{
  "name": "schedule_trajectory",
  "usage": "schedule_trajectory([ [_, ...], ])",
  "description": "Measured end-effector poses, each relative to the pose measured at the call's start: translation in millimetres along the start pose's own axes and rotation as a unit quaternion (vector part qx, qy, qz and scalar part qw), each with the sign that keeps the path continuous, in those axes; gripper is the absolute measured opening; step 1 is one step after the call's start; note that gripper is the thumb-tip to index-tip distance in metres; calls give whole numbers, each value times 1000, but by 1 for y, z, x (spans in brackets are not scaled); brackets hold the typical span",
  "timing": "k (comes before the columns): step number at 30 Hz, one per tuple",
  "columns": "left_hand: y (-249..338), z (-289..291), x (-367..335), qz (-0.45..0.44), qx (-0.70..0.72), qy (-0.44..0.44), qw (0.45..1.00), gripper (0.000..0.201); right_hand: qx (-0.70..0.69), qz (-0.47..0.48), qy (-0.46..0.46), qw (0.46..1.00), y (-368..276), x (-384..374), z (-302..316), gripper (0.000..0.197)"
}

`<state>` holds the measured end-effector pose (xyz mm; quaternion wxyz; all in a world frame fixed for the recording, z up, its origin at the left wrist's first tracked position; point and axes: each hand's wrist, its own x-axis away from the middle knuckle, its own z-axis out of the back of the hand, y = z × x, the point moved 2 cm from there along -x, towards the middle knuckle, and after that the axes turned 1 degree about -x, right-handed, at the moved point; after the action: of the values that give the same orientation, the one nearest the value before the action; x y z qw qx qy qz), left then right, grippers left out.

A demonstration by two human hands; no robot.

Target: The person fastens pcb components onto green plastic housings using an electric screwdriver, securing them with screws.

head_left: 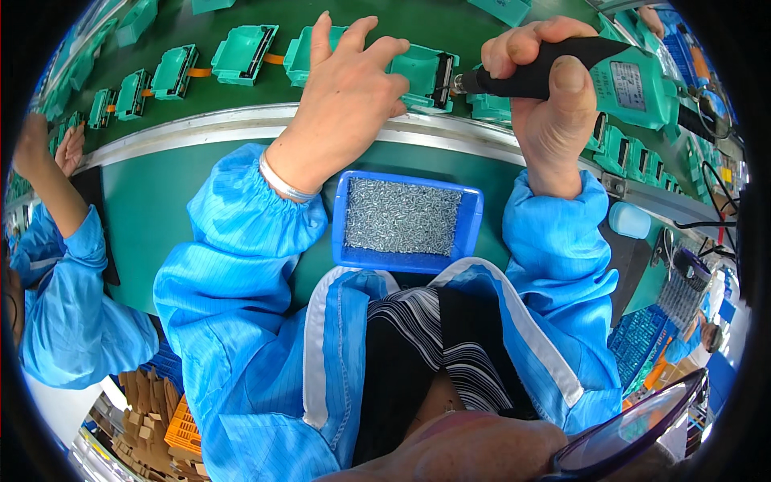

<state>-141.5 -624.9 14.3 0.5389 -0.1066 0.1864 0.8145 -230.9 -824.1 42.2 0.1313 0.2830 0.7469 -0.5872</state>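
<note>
My right hand (554,88) is wrapped round the black grip of an electric screwdriver (522,78), whose teal body with a label extends to the right. The tool lies nearly level, and its metal tip meets the black strip along the right side of a teal plastic housing (422,74). Over that housing's left side is my left hand (345,100), fingers spread and thumb near its front edge. Part of another housing (299,60) shows behind the left fingers. In front of me sits a blue tray (474,229) of small silvery screws (401,213).
More teal housings (245,55) line the green belt, some joined by orange strips. A metal rail (201,124) separates belt from green worktop (161,193). At left is a co-worker in a blue sleeve (80,297). A pale blue box (630,220) stands at right near black cables.
</note>
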Motion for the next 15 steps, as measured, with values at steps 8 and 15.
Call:
schedule_trajectory([
  [8,-10,-2,-1,0,-12,1,1000,15,-51,-28,74,996,3,-17,-34,52],
  [15,-17,2,4,14,-32,-5,999,16,-74,-78,110,988,6,-12,-25,31],
])
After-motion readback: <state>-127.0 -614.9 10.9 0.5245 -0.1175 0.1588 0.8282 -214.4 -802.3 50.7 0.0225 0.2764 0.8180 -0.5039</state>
